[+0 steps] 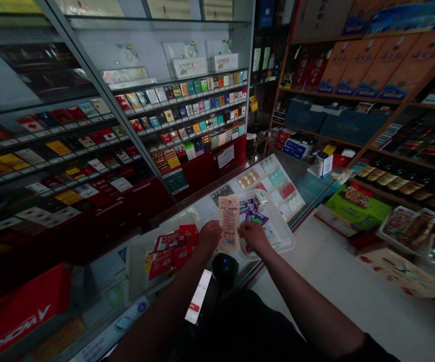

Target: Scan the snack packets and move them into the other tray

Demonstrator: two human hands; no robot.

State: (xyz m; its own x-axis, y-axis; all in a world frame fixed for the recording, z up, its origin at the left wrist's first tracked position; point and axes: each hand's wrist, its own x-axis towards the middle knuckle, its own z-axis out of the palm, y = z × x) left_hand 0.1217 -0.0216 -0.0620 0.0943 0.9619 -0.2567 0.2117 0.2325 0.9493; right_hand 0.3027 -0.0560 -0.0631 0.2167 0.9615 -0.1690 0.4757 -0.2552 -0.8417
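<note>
A pale pink snack packet (229,223) with printed text and a barcode is held upright between my two hands. My left hand (210,235) pinches its left edge, and my right hand (253,236) grips its right edge. Just below the packet stands a black rounded scanner-like device (225,270). Behind my right hand, a white tray (287,236) holds purple-wrapped snacks (250,210) and a small white-and-green box (261,200). To the left, another tray (131,274) contains several red packets (172,251). A phone with a lit screen (198,296) lies below my left hand.
The glass counter (302,173) runs diagonally under the trays. Cigarette shelves (187,108) stand across from me. At right are shelves with orange boxes (368,65) and bottles (394,178), and a green carton (356,208). A red box (21,311) sits at lower left.
</note>
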